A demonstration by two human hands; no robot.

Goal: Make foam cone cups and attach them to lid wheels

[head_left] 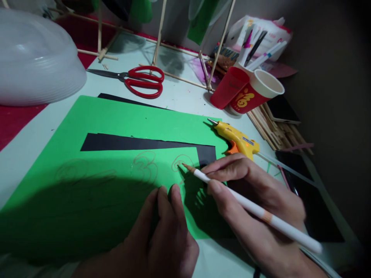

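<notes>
My right hand (pixel 255 208) is closed round a white marker (pixel 251 204) with a brown tip and an orange-brown band. The marker's tip touches a spiral-like drawing (pixel 182 163) on the green paper (pixel 110 208). Left of that spiral, more brown outlines show, one of them like a figure 3 (pixel 145 168). With fingertips resting on the paper just below the drawings, my left hand (pixel 165 231) holds nothing; its fingers are slightly apart. Black paper (pixel 124 143) and another green sheet (pixel 130 116) lie underneath.
Red-handled scissors (pixel 145 82) lie behind the paper. A yellow glue gun (pixel 237 139) rests beyond my right hand. Red cups (pixel 230 88), one with pens, stand at the back right near thin wooden sticks (pixel 261 125). A stick frame (pixel 159 38) and a translucent bowl (pixel 37 58) stand behind.
</notes>
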